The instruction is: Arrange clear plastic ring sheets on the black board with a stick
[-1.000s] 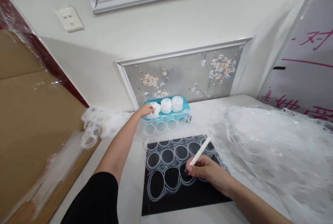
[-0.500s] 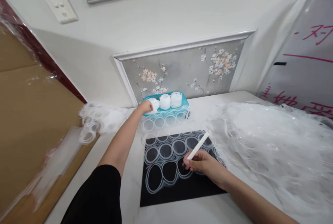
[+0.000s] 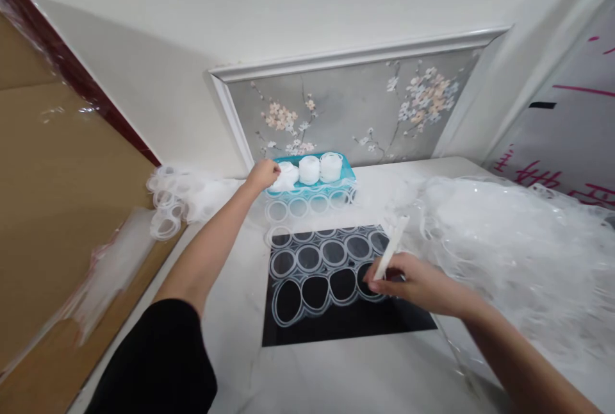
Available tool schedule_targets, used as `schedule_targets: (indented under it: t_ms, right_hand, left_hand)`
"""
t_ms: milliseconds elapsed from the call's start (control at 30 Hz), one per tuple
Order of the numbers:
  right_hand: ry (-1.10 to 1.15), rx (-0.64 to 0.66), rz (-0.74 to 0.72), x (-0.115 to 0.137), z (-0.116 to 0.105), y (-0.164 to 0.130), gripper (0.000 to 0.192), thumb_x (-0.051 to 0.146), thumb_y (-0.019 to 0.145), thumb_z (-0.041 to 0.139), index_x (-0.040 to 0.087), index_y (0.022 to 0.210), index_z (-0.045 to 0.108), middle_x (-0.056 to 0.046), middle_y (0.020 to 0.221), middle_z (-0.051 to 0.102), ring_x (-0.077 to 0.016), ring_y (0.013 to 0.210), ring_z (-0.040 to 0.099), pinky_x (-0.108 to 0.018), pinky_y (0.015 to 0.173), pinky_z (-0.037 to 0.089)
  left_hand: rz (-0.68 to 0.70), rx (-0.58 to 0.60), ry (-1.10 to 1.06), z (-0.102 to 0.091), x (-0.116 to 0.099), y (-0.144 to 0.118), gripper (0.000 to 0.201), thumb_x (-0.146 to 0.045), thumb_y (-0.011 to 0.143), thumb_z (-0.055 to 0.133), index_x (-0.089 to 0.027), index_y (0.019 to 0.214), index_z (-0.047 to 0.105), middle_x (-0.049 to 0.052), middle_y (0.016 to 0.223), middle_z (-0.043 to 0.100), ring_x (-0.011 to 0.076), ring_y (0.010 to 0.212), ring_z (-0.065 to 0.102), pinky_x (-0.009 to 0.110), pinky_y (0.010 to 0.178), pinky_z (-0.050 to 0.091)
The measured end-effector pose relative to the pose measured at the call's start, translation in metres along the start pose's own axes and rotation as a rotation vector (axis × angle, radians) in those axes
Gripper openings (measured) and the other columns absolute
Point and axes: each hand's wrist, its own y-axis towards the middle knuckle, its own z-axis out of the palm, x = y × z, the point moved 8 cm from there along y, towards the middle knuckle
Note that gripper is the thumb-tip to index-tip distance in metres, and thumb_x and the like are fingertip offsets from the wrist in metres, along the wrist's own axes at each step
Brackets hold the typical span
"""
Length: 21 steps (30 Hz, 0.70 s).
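Observation:
My right hand [image 3: 416,279] grips a slim white pen-like stick [image 3: 393,247], held slanting upward, with the fingertips at the rings on a black mat [image 3: 346,327]. On the mat lies a clear plastic sheet with rows of round holes [image 3: 321,254], which stretches back to a blue tray [image 3: 350,173]. Three stacks of white round pieces [image 3: 309,170] sit in the tray. My left hand [image 3: 263,175] is closed at the tray's left end, beside the leftmost stack [image 3: 287,177]; whatever its fingers pinch is hidden.
A large heap of clear ring-holed plastic scraps [image 3: 509,247] covers the table's right side. A smaller heap of scraps [image 3: 177,199] lies at the left, by a cardboard box [image 3: 67,164]. Behind the tray stands the wall with a flowered panel [image 3: 346,106].
My right hand has moved right along the front row of holes with the stick, now held more upright. My left hand has drawn slightly left from the leftmost stack. The view has tilted down.

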Motion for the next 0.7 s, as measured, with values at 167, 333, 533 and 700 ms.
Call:
schedule_targets:
  t_ms: [167,333,533,700]
  right_hand:
    - [-0.287,0.052,0.085,-0.021,-0.027,-0.026,0.015,0.033,0.077,0.057,0.021,0.075,0.064,-0.004,0.081,0.064,-0.0173,0.073,0.055,-0.028,0.069,0.041]
    - [-0.348,0.123,0.066,-0.026,-0.018,-0.026,0.014,0.031,0.076,0.056,0.019,0.072,0.063,-0.003,0.079,0.064,-0.016,0.073,0.054,-0.026,0.066,0.04]
    - [-0.373,0.34,0.131,-0.022,-0.001,-0.031,0.022,0.038,0.075,0.059,0.018,0.07,0.067,-0.003,0.069,0.063,-0.0154,0.067,0.055,-0.026,0.062,0.038]
    - [-0.375,0.115,0.05,-0.018,-0.012,-0.03,0.028,0.046,0.075,0.06,0.02,0.074,0.07,-0.005,0.112,0.061,-0.0197,0.09,0.057,-0.027,0.075,0.042]
  left_hand:
    - [0.343,-0.023,-0.176,0.012,-0.035,-0.151,0.024,-0.037,0.089,0.051,-0.018,0.089,0.065,0.003,0.085,0.065,0.0164,0.08,0.058,0.028,0.077,0.045]
    - [0.612,0.085,-0.154,0.067,-0.051,-0.272,0.021,-0.038,0.087,0.055,-0.018,0.083,0.06,0.008,0.093,0.061,0.0208,0.085,0.054,0.034,0.076,0.045]
    - [0.714,0.136,-0.299,0.052,-0.053,-0.287,0.023,-0.019,0.093,0.037,-0.019,0.074,0.051,0.005,0.074,0.053,0.0188,0.077,0.048,0.034,0.075,0.044]
    - [0.76,0.11,-0.346,0.038,-0.052,-0.292,0.015,-0.022,0.092,0.042,-0.02,0.078,0.046,0.004,0.074,0.05,0.0184,0.077,0.045,0.032,0.073,0.043]
